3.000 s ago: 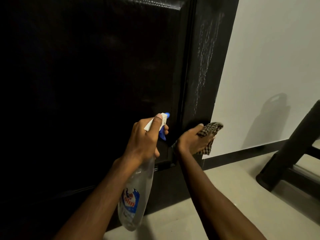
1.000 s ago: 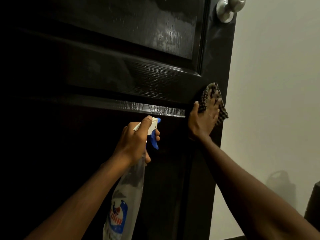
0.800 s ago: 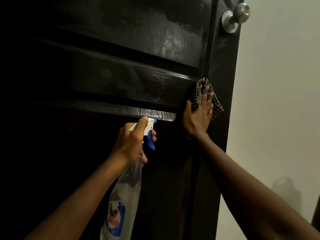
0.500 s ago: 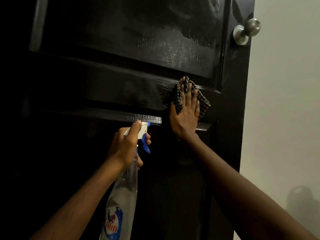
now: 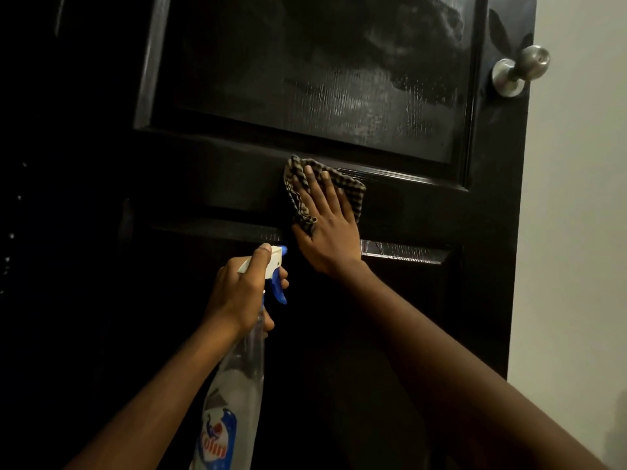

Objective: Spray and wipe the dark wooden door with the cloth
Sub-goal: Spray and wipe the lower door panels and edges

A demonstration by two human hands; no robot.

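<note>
The dark wooden door point(image 5: 237, 171) fills most of the view, its upper panel streaked with wet spray. My right hand point(image 5: 327, 228) lies flat with straight fingers on a checked cloth point(image 5: 298, 198), pressing it against the door's middle rail. Just below and to the left, my left hand point(image 5: 242, 293) grips the neck of a clear spray bottle point(image 5: 234, 398) with a white and blue trigger head, nozzle facing the door. The bottle hangs down along my left forearm.
A round metal door knob point(image 5: 519, 71) sticks out at the door's upper right edge. A pale wall point(image 5: 576, 232) runs along the right of the door.
My right hand has slid the cloth leftward from the door's right stile onto the middle rail. The view has risen from the door's bottom to its middle. The left hand keeps holding the bottle.
</note>
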